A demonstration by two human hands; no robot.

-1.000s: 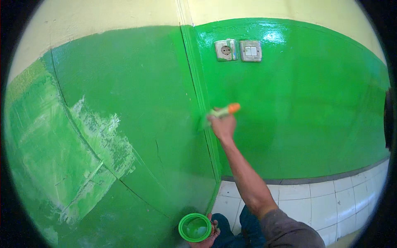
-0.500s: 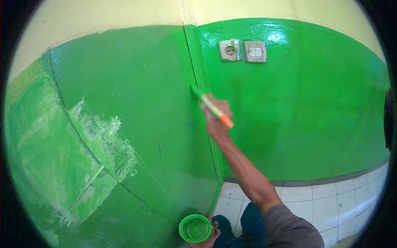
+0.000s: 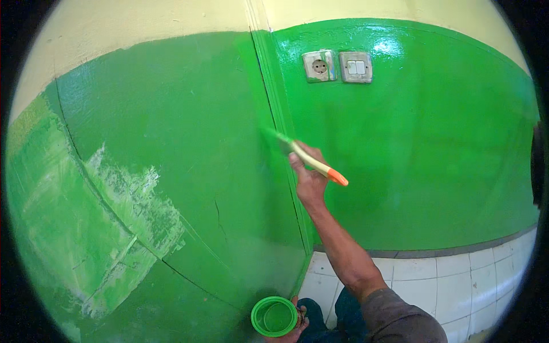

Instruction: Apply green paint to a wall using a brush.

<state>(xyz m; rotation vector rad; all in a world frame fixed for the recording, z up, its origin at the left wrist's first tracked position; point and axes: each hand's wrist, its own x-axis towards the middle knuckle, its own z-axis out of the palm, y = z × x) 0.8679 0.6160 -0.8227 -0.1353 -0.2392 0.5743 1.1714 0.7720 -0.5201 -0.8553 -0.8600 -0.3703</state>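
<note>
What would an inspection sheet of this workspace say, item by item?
Surface: left green wall carries a pale, rough patch; right green wall has a glossy highlight.
Job's things: brush, bristles blurred near the corner; green pot, green inside, fill level unclear.
Clutter: dark object at the right edge, too cropped to identify.
Grips: right grip, a bare hand, holds the brush; left grip, partly hidden, holds the green pot.
Cables: nothing seen.
Surroundings: cream upper wall, socket, switch, white floor tiles.
</note>
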